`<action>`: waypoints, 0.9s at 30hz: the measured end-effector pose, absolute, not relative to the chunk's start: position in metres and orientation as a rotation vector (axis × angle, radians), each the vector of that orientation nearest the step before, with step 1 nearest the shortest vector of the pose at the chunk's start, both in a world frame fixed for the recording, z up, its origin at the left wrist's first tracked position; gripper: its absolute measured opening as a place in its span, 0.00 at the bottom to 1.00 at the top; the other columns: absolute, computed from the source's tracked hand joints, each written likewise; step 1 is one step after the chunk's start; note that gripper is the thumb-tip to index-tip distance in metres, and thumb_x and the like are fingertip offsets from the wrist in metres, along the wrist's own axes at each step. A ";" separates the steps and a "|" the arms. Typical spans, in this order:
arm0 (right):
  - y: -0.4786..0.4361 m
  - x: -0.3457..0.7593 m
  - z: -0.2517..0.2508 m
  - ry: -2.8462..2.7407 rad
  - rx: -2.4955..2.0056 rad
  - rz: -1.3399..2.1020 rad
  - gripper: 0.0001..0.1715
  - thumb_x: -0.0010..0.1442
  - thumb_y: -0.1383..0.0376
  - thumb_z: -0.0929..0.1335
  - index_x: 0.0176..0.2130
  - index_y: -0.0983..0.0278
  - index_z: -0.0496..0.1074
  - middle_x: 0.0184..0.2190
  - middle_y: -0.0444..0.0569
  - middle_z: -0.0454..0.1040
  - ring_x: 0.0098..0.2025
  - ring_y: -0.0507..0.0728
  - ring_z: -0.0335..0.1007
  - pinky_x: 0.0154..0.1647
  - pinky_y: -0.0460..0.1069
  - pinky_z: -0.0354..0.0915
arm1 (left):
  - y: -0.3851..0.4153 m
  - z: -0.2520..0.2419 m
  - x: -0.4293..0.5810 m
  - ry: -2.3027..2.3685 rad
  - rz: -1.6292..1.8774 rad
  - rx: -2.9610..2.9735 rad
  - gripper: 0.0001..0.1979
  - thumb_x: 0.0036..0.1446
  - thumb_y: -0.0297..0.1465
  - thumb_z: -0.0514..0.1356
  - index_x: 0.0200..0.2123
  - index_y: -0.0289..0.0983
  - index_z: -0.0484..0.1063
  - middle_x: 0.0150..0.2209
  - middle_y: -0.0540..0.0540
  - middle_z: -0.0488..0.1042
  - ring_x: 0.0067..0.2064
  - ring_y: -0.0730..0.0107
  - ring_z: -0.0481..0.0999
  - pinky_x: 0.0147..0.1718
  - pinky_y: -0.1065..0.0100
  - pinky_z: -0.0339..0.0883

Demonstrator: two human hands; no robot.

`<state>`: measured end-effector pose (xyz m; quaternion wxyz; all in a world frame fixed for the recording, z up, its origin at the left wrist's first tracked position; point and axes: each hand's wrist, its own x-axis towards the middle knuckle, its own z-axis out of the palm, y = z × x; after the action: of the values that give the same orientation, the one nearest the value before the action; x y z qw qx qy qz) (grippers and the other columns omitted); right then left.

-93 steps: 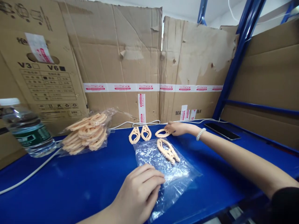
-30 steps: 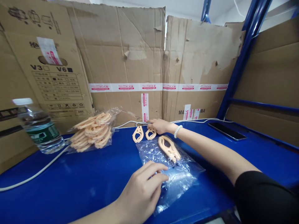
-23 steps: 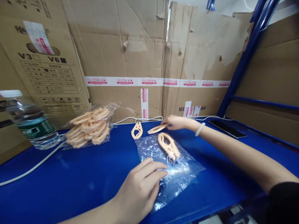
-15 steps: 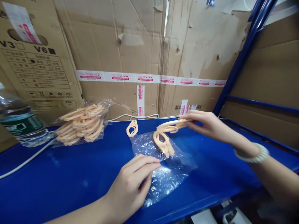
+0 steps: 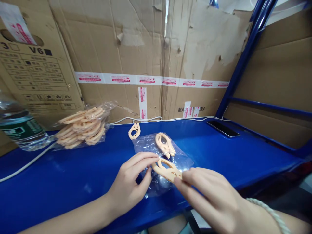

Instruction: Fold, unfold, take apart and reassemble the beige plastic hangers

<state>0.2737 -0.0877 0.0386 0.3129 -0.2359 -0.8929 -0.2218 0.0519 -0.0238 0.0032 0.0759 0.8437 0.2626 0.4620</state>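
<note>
A peach plastic folding hanger (image 5: 167,174) is above the clear plastic bag (image 5: 146,142), tilted, near the front side of the blue tabletop (image 5: 73,172). The right hand (image 5: 212,198) grips its near end between thumb and fingers. The fingertips of the left hand (image 5: 131,180) are at the other end, by the bag; whether they pinch the bag or the hanger, one cannot tell. Just behind lies another folded hanger (image 5: 168,149), in or on the bag, it is not clear which. A single hanger (image 5: 138,129) lies flat beside the bag's far left corner. Farther left, a wrapped pile of hangers (image 5: 84,128) stands near a water bottle (image 5: 21,128). At the far right lies a black phone (image 5: 223,129), and behind everything stand cardboard sheets (image 5: 136,55).
</note>
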 end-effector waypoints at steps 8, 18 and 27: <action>-0.044 0.241 0.010 -2.500 -0.688 -0.820 0.12 0.63 0.74 0.62 0.38 0.72 0.75 0.31 0.56 0.74 0.29 0.58 0.68 0.27 0.51 0.69 | -0.024 0.002 0.052 0.734 1.408 2.557 0.17 0.59 0.19 0.54 0.47 0.36 0.74 0.45 0.43 0.78 0.48 0.65 0.77 0.48 0.64 0.73; -0.040 0.249 0.022 -2.587 -0.602 -0.369 0.14 0.62 0.75 0.58 0.37 0.70 0.72 0.32 0.55 0.74 0.34 0.58 0.69 0.35 0.51 0.70 | -0.026 0.000 0.051 0.745 1.380 2.545 0.17 0.58 0.19 0.54 0.47 0.36 0.74 0.45 0.43 0.77 0.47 0.68 0.77 0.49 0.68 0.72; 0.069 0.227 0.083 -2.614 -0.710 -0.237 0.18 0.59 0.79 0.59 0.44 0.69 0.70 0.40 0.55 0.74 0.43 0.57 0.69 0.44 0.52 0.66 | -0.027 -0.002 0.050 0.752 1.261 2.599 0.15 0.56 0.18 0.54 0.43 0.38 0.74 0.45 0.45 0.77 0.45 0.66 0.77 0.47 0.64 0.71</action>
<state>0.2269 0.0692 0.0835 0.2095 -0.2554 -0.9400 -0.0853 0.0497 -0.0265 -0.0015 0.0781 0.8680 0.2512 0.4213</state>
